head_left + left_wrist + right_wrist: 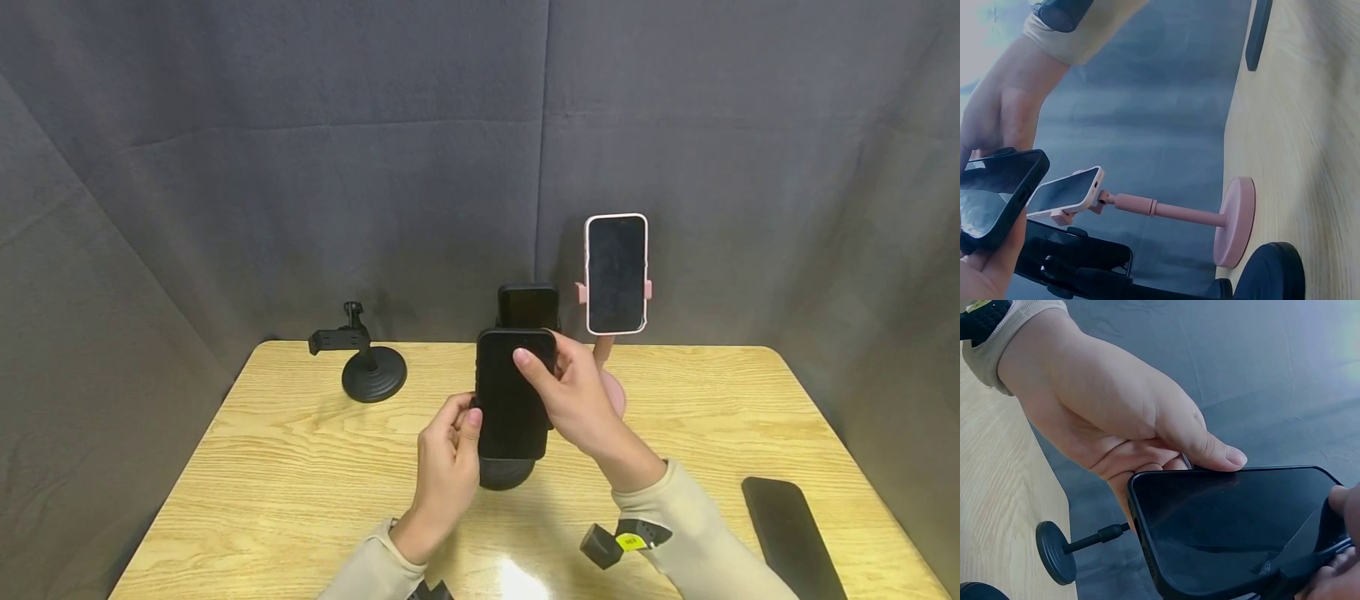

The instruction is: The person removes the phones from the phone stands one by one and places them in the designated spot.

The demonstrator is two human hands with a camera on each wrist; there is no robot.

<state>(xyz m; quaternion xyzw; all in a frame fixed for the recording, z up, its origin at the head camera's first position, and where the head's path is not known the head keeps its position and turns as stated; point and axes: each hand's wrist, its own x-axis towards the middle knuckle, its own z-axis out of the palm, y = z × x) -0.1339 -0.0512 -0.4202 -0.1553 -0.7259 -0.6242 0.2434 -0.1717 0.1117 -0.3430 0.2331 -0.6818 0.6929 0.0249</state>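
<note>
I count three upright phones and one dark phone-shaped slab (789, 533) lying flat on the table's right side. The black phone (513, 408) in hand stands upright near the middle, just above a round black base (506, 475). The right hand (581, 408) grips it by its upper right edge, thumb across the front, fingers behind. The left hand (442, 471) is curled in narrow at the opposite edge, pinching a piece of a black clamp (1330, 528) there; whether the phone is fully seated in it I can't tell.

Behind is a second dark phone (528, 304); to its right, a pale-framed phone (617, 271) sits in one pink stand (1238, 222). One black stand (375, 373) at the left carries a bare bracket. That makes three round bases from above, two black, one pink.

The only writing I spot is on a yellow tag (631, 542) on the right wrist's strap, too small to read surely; I see no brand.

The left wrist view gives the pink pole's ribbed collar and the second phone's clamp, mostly covered from above; the right wrist view shows the left thumb on the black piece
</note>
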